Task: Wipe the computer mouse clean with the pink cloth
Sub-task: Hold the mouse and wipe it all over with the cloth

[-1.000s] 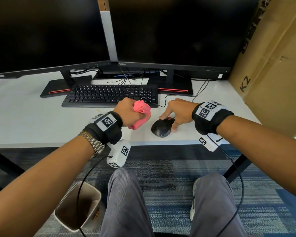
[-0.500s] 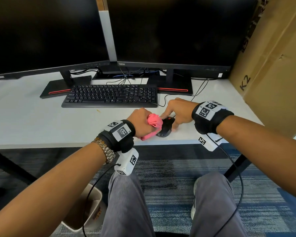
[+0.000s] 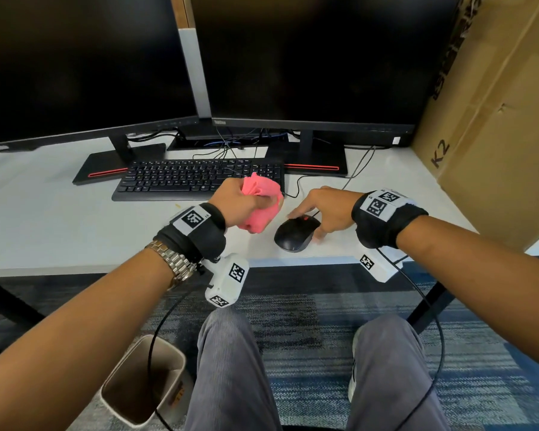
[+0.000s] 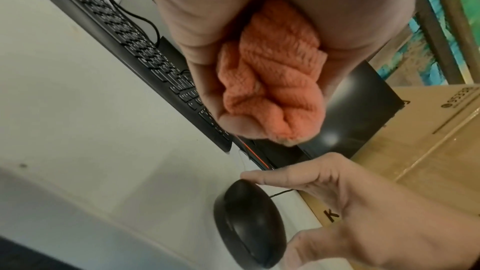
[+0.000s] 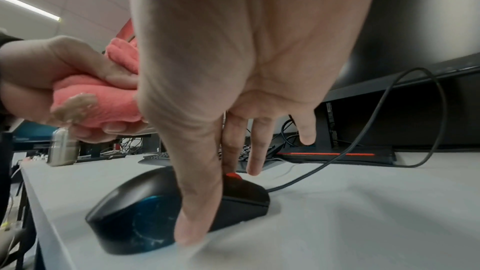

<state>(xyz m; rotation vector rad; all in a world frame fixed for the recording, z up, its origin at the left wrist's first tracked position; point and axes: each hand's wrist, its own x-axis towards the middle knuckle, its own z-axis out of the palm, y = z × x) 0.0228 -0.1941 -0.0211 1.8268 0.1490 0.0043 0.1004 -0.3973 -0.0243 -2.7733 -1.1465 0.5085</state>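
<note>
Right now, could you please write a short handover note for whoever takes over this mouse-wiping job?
Left hand: grips the bunched pink cloth, held up off the desk, beside the mouse and not touching it.
Right hand: steadies the black mouse, thumb against its side, fingertips at the front by the red wheel.
Mouse sits near the front edge of the white desk, in front of the keyboard.
Done: cloth is in hand and mouse is braced.
Left: bring the cloth down and wipe the top and sides; smudges show on its side.
</note>
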